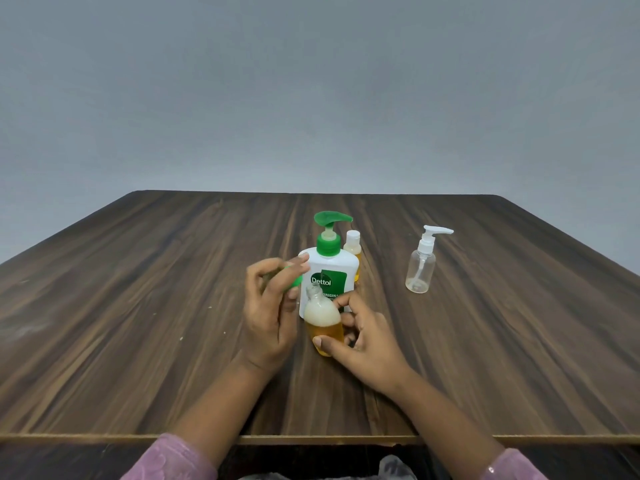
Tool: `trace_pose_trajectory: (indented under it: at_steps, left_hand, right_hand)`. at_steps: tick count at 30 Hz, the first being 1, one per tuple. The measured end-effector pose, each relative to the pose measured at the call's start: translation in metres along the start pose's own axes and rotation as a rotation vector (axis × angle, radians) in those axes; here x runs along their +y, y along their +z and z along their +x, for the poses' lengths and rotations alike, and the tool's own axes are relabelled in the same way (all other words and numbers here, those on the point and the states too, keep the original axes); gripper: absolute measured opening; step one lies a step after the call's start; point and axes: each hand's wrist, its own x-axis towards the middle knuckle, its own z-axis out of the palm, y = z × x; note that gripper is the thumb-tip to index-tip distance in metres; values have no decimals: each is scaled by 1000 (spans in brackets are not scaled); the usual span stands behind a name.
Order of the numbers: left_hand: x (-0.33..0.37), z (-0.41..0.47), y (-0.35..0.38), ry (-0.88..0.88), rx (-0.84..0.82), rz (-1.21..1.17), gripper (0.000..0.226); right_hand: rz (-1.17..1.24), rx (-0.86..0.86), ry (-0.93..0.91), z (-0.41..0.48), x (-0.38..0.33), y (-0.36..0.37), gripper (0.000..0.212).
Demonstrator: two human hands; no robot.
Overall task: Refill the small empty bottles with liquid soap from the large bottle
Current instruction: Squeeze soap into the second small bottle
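Our left hand pinches a green cap in its fingers, at 10 o'clock from the open bottle. Our right hand grips that bottle low down, thumb in front and the other fingers curled behind. We cannot tell whether its base rests on the counter. It holds amber soap, with foam up to the shoulder and a bare neck.

We think the main risk is squeezing. A firm grip on the soft wall could push foam out of the neck before the cap seals it. A cap set on crooked may bind and leak. The Dettol stands just behind at 12 o'clock. A knuckle could tip it onto the capped bottle at 1 o'clock. The pump bottle, well apart at 2 o'clock, looks empty and is not yet filled.
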Motion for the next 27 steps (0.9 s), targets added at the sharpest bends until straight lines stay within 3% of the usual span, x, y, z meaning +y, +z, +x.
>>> trace_pose_trajectory:
  at_steps: [2,7,16,21,25,27]
  left_hand:
    - [3,0,2,-6,12,-93,17]
    - [0,-3,2,-57,36,-109,19]
    - [0,-9,5,-165,-63,-178,20]
    - [6,-11,3,-204,-128,-259,30]
    - [8,-4,3,-274,-106,-313,51]
    - [7,-4,4,-242,-97,-262,48]
  right_hand:
    - [-8,-7,-8,0,0,0,33]
    - [-21,-40,-23,1,-1,0,31]
    - [4,-40,-44,1,2,-1,31]
    - [8,-38,-67,0,2,-2,31]
    - [-6,-36,-75,0,4,-1,31]
    - [-15,-37,-75,0,4,-1,31]
